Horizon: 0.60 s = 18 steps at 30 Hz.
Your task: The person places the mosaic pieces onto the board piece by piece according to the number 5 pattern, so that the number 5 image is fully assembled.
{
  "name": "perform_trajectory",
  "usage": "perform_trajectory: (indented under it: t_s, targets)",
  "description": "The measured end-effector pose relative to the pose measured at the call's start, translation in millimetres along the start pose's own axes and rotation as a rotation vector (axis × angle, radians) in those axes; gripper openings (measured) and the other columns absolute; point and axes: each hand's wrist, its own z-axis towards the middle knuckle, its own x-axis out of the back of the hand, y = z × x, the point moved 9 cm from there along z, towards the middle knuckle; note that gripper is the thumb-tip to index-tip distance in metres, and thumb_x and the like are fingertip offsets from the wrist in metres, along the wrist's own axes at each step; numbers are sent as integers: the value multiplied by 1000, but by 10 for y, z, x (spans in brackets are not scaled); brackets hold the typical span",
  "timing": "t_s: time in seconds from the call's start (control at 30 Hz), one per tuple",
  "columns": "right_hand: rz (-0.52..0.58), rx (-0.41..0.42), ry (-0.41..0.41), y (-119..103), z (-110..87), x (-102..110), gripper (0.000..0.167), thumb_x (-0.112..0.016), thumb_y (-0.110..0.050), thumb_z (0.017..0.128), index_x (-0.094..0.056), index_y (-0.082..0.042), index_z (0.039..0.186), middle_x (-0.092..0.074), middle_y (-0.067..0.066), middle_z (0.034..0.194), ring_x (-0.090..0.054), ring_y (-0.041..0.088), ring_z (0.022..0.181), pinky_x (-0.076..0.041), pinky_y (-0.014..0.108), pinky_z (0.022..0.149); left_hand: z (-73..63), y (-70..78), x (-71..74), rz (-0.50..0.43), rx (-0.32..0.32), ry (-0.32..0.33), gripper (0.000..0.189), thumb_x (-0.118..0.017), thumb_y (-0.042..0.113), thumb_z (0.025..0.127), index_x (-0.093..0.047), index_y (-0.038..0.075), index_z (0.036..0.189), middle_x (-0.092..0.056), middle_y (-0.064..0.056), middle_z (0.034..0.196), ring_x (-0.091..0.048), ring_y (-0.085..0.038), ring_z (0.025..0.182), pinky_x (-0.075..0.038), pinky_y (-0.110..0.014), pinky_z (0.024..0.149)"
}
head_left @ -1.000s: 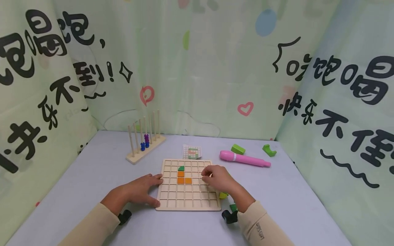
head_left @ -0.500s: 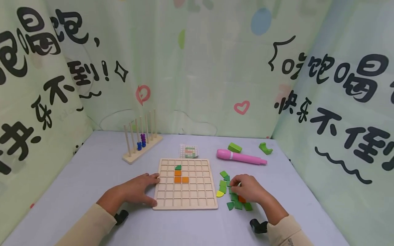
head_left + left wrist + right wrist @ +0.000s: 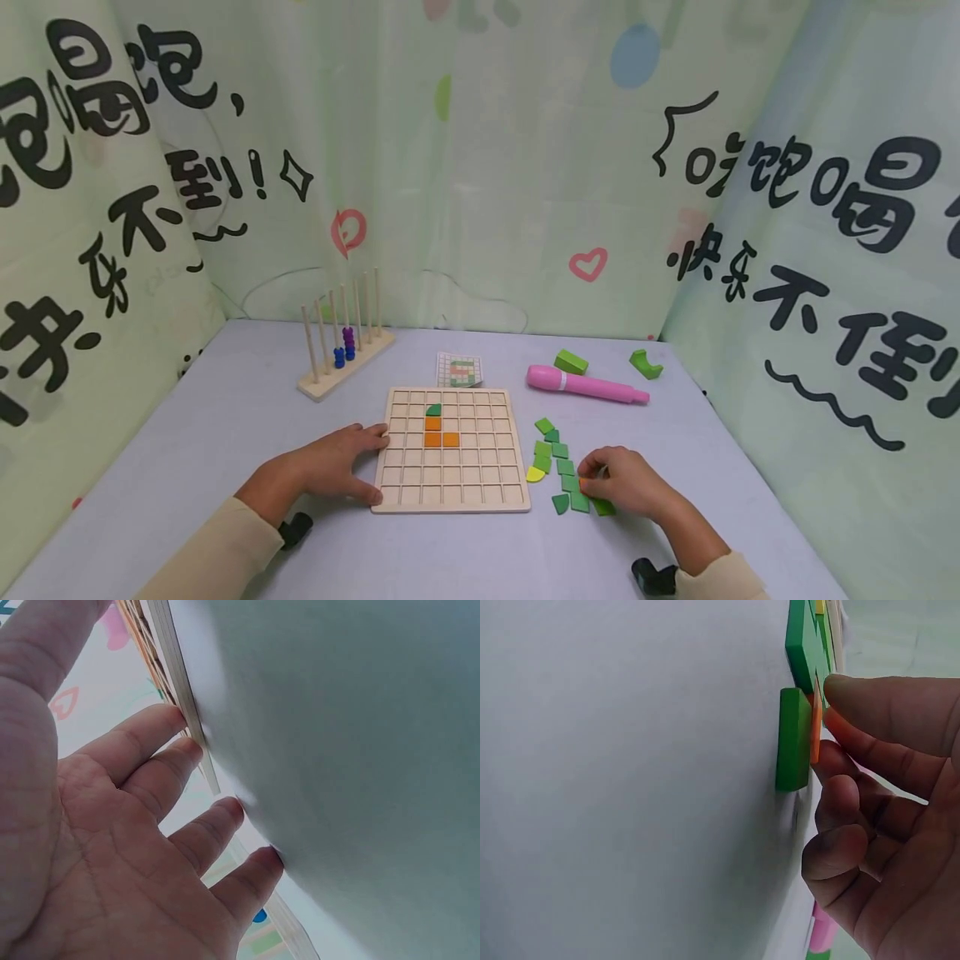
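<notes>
A wooden grid board lies on the table with a green quarter-round tile and several orange square tiles in its cells. My left hand rests at the board's left edge, thumb and fingers spread; in the left wrist view the fingertips touch its side. Right of the board, my right hand has thumb and index finger on an orange tile among the loose green tiles. A green tile stands just beside it in the right wrist view. The fingers partly hide the orange tile.
A yellow rounded tile lies by the board's right edge. Behind are a printed pattern card, a pink pen-shaped toy, a green block, a green arch block and a peg stand with beads.
My right hand has moved from over the board's right side to the loose tiles, then slightly nearer and right onto the orange tile. My left hand keeps its place on the board.
</notes>
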Motion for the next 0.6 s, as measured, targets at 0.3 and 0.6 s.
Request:
perform_trajectory:
  t_s: [0.3, 0.6]
  targets:
    - [-50, -37, 3, 67, -28, -30, 10, -77, -11, 91, -75, -11, 101, -63, -1, 93, -53, 17, 85, -49, 34, 77, -5, 19, -1, -10, -14, -3, 89, -91, 41, 78, -54, 9, 151, -38, -7, 167, -28, -44, 155, -30, -62, 122]
    - [-21, -12, 3, 52, -46, -44, 14, -76, -5, 91, -65, -11, 96, -57, 1, 86, -51, 18, 83, -45, 34, 75, -3, -2, -7, -14, -18, 2, 89, -91, 41, 78, -53, 7, 151, -37, -7, 168, -26, -45, 155, -28, -61, 123]
